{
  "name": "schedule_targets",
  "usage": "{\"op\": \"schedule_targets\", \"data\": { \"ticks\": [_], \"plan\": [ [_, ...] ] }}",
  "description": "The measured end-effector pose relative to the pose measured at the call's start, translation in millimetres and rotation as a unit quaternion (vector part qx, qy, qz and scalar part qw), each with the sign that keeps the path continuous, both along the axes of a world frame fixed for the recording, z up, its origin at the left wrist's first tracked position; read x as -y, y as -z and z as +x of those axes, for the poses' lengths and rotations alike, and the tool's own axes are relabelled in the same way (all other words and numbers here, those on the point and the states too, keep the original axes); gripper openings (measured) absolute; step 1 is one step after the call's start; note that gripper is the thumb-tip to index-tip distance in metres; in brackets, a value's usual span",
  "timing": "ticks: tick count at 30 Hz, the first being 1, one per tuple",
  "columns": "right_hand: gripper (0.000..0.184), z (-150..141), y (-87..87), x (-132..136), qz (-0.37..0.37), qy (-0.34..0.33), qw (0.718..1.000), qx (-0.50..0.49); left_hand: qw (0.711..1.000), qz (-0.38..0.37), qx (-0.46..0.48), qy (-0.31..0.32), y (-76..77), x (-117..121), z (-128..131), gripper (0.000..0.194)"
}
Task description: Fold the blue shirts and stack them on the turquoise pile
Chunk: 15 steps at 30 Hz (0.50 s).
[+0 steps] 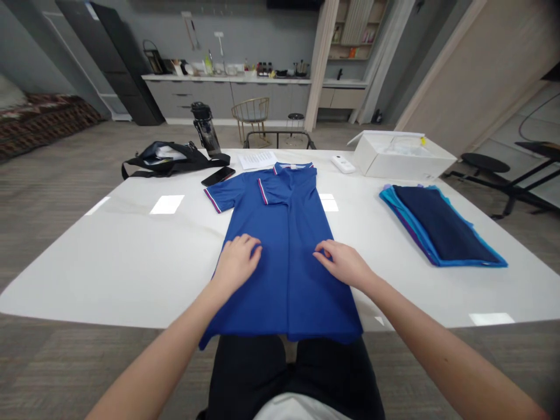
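Note:
A blue short-sleeved polo shirt [273, 280] lies in front of me, its collar at the far end and its hem hanging over the near table edge. The right side is folded lengthwise towards the middle, so both sleeves, trimmed in red and white, point left. My left hand [238, 261] is over the shirt's left edge, fingers loosely bent and thumb apart. Over the right edge, my right hand [343, 262] has its fingers curled and its thumb slightly apart. Neither hand visibly grips cloth; whether the fingertips touch it I cannot tell.
On the white table [118, 262] a stack of folded clothes [441, 224] lies to the right. Behind it stands a white box [394, 154] near a small white device [343, 164]. Beyond the shirt are a phone [218, 176], paper [258, 159], black bag [168, 157] and bottle [205, 128].

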State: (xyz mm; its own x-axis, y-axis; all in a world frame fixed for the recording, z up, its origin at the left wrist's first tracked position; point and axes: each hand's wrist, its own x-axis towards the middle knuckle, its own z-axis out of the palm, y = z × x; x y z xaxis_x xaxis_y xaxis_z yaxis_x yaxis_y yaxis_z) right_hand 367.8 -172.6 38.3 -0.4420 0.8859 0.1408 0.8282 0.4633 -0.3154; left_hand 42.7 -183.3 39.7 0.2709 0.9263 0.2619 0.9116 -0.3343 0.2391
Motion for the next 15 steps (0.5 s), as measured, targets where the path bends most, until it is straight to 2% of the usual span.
{"op": "schedule_targets", "data": {
  "ticks": [3,4,6,9,12,15],
  "plan": [
    [0.014,-37,-7.8,-68,-0.002,-0.033,0.999,-0.001,0.995,-0.027,-0.019,-0.096,-3.2,-85,-39,0.025],
    [0.013,-50,-7.3,-91,-0.004,-0.037,0.999,-0.004,0.991,-0.037,-0.025,-0.128,-2.0,-108,-50,0.027],
    [0.013,-73,-1.6,-134,0.010,-0.028,0.999,-0.017,0.988,-0.043,-0.025,-0.149,3.5,-145,-67,0.028],
    [0.018,-97,14.6,-182,0.029,0.001,0.999,-0.018,0.996,-0.014,-0.024,-0.084,16.9,-178,-76,0.030],
    [0.022,-108,31.0,-214,0.012,0.008,1.000,0.024,0.999,0.005,-0.047,-0.011,30.3,-195,-72,0.033],
    [0.029,-120,38.6,-243,0.040,0.020,0.998,0.047,0.998,0.001,-0.061,-0.017,37.5,-217,-67,0.030]
  ]
}}
